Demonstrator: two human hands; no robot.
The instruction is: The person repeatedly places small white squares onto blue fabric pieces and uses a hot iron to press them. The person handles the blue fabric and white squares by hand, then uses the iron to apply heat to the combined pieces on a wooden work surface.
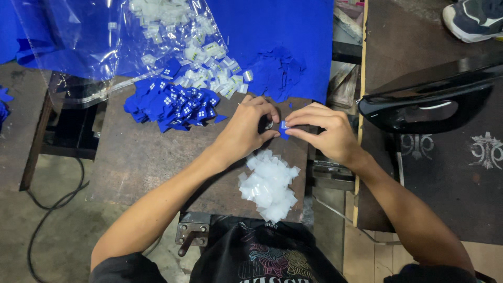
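Head view shows left hand and right hand pinched together on a small blue fabric piece above the bench, far of the white squares pile. Judging by this, a piece is mid-assembly; steady fingertip alignment matters.

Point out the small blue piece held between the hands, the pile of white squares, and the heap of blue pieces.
small blue piece [283, 129], head view, its visible middle.
pile of white squares [269, 184], head view, pile's centre.
heap of blue pieces [175, 102], head view, heap's middle.
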